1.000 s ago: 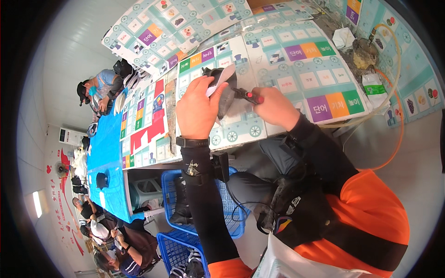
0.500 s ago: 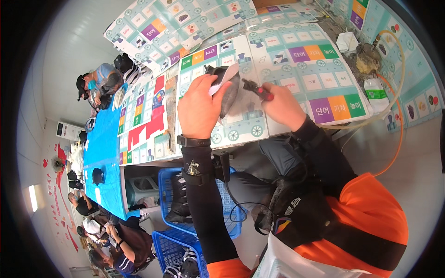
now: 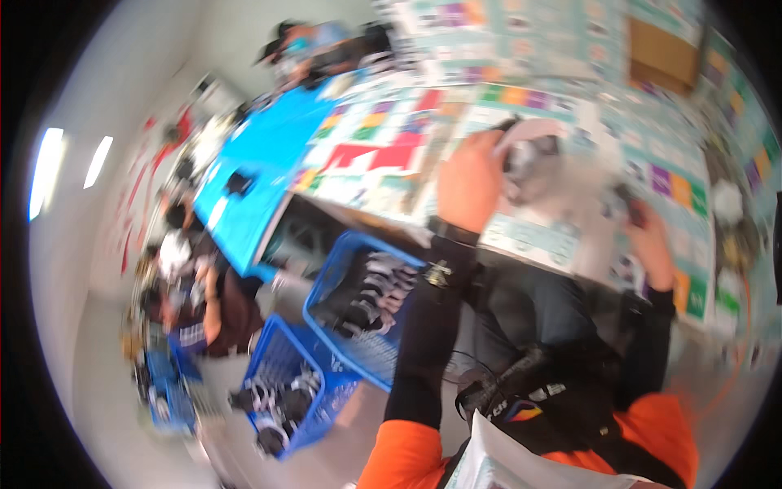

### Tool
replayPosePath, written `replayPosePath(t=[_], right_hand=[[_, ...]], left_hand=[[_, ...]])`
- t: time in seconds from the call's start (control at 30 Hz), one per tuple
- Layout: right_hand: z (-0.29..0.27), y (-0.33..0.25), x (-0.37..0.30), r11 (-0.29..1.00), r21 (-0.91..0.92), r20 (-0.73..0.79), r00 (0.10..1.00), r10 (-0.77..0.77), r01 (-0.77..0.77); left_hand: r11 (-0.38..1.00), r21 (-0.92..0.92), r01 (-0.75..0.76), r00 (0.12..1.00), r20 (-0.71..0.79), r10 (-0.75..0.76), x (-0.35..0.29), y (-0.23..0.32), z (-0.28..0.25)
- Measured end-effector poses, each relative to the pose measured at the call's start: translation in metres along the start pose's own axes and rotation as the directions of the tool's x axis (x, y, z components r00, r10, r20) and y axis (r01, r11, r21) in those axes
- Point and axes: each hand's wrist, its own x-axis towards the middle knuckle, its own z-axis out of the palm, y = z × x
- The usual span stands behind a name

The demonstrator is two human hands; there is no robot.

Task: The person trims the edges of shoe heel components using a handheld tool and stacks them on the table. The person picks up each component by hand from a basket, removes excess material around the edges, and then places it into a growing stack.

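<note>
My left hand [image 3: 470, 186], with a black band at the wrist, is closed on a dark grey shoe [image 3: 531, 169]. A pale pinkish flap [image 3: 533, 129] stands up at the shoe's top. My right hand [image 3: 654, 248] is apart from the shoe, to its right and nearer to me. It is closed round a small brush [image 3: 629, 204] with a dark head and some red on it. Both hands are over the worktable, which is covered with printed sheets [image 3: 525, 244]. Motion blurs the shoe and brush, so their finer details are lost.
A blue basket [image 3: 326, 314] beside my left arm holds striped black-and-white shoes; another blue basket [image 3: 314, 424] holds more. A blue-covered table [image 3: 265, 155] stands left, with people [image 3: 216, 301] near it. An orange hose [image 3: 745, 342] hangs at right.
The whole view has swung, shifting the table and hands rightward in the picture. My right hand with the brush has drawn away from the shoe. My left hand still holds the shoe.
</note>
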Motion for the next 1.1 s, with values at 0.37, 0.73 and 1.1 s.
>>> replayPosePath(t=[0.37,0.73,1.1], right_hand=[[-0.076,0.087,0.016,0.727,-0.683,-0.226,0.925,-0.305,0.073],[0.096,-0.157,-0.078,0.743,0.596,0.803,0.241,-0.545,-0.305],[0.248,-0.22,-0.22,0.693,0.359,0.116,-0.706,-0.698,-0.626]], left_hand=[[0.316,-0.905,0.284,0.517,-0.133,-0.846,-0.228,-0.112,-0.074],[0.838,-0.546,0.006,0.464,-0.741,-0.486,-0.079,-0.253,-0.202],[0.255,-0.124,0.959,0.242,-0.115,-0.963,-0.559,-0.283,0.069]])
